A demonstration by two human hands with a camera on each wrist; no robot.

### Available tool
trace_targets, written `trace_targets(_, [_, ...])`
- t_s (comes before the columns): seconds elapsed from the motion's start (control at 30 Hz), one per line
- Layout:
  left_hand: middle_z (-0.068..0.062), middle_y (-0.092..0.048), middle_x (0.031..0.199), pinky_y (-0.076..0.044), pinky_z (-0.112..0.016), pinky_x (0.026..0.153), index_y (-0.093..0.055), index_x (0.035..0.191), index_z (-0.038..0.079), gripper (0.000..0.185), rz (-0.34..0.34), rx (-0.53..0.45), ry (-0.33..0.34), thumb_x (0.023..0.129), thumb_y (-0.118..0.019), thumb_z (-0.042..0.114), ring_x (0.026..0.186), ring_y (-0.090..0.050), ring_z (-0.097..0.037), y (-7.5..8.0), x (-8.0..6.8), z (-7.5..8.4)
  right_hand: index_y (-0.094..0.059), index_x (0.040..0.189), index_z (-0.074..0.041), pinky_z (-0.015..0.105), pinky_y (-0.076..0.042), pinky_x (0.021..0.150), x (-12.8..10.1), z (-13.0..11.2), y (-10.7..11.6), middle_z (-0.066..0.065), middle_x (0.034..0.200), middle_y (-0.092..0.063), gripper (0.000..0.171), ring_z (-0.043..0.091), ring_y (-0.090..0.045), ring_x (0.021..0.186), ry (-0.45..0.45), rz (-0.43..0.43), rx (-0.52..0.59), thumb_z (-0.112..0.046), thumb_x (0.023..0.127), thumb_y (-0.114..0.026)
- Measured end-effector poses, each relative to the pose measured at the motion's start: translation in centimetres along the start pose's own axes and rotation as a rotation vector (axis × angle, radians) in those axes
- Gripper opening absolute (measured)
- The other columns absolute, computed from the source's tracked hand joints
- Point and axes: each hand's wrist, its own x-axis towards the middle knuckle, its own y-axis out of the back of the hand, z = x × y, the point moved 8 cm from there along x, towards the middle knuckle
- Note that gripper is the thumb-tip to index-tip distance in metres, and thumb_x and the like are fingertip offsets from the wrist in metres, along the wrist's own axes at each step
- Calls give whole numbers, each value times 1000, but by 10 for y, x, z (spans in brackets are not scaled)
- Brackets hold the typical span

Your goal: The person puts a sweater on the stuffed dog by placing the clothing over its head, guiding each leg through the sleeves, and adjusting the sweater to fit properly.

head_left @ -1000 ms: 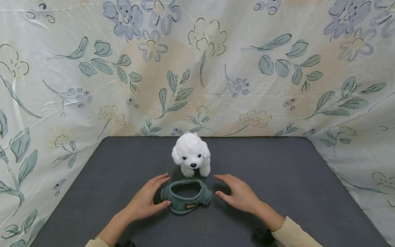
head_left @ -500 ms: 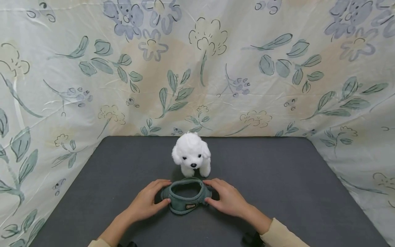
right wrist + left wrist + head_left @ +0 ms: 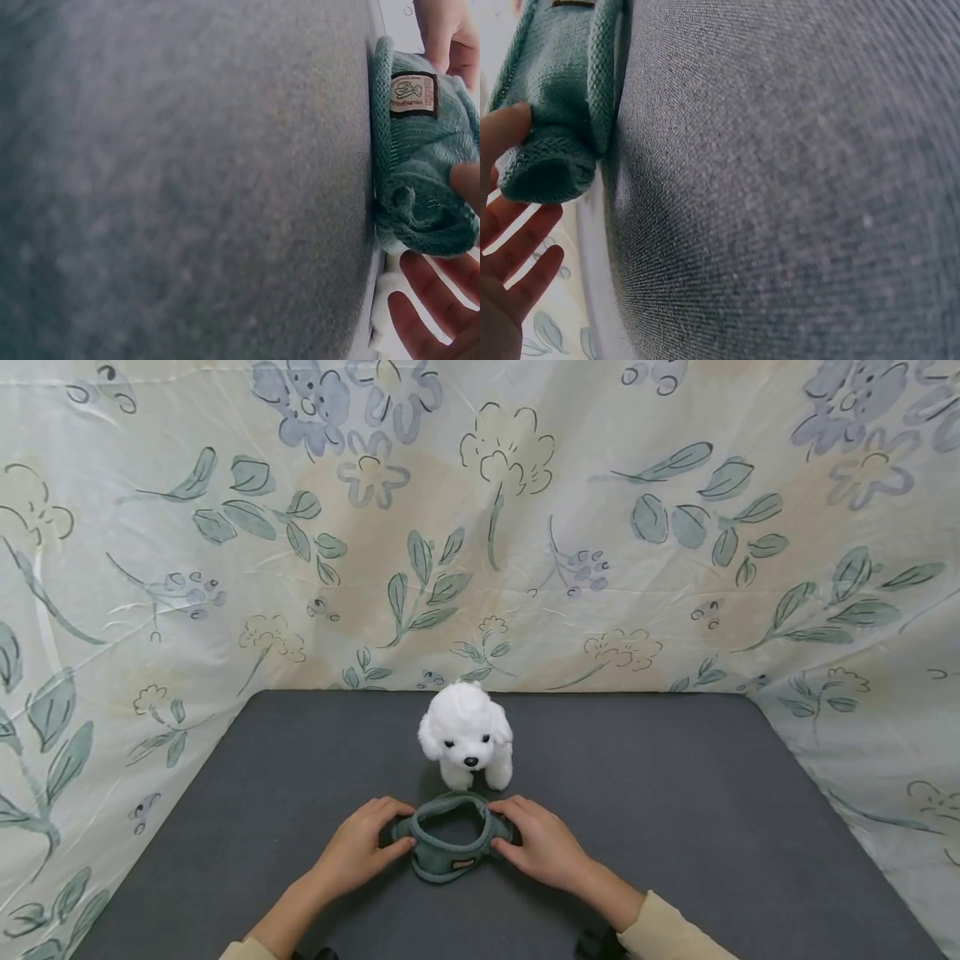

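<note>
A green knitted pet sweater (image 3: pixel 448 853) with a small brown label lies on the dark grey tabletop (image 3: pixel 675 793), just in front of a white plush dog (image 3: pixel 467 735) that stands facing me. My left hand (image 3: pixel 386 831) grips the sweater's left side, thumb at the front and fingers curled over the rim. My right hand (image 3: pixel 516 828) grips the right side the same way. In the left wrist view the thumb of my left hand (image 3: pixel 491 202) presses a sleeve of the sweater (image 3: pixel 555 97). In the right wrist view my right hand (image 3: pixel 439 292) pinches the sweater (image 3: pixel 420 150).
A floral cloth backdrop (image 3: pixel 480 527) closes in the table at the back and on both sides. Bare grey surface (image 3: pixel 262 777) lies left and right of the dog.
My right hand moved left from beside the sweater and took hold of its right side. My left hand closed round the left side. The sweater's opening is squeezed slightly narrower.
</note>
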Motion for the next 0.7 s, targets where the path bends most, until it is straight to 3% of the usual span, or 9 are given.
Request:
trace_targets(0.33, [19, -58, 85, -47, -23, 64, -61, 86, 30, 20, 90, 27, -27, 76, -75, 19, 76, -55, 2, 7, 1, 7, -66, 90, -20, 23, -49, 65, 4, -5, 10, -9, 85, -57, 19, 6, -57, 76, 39, 148, -36, -11, 75, -74])
trace_targets(0.47, [20, -59, 84, -48, -22, 64, -61, 84, 29, 20, 95, 36, -29, 76, -75, 17, 75, -56, 2, 11, 1, 10, -66, 87, -21, 22, -48, 63, 7, -5, 12, -10, 82, -56, 17, 5, -56, 74, 43, 150, -46, -10, 75, -74])
trace_targets(0.7, [18, -58, 81, -49, -23, 62, -62, 83, 27, 23, 125, 25, -101, 74, -76, 13, 73, -57, 2, 25, 3, 24, -65, 86, -21, 21, -47, 62, 11, -13, 29, -11, 81, -57, 17, 3, -55, 71, 76, 158, -63, -10, 75, -74])
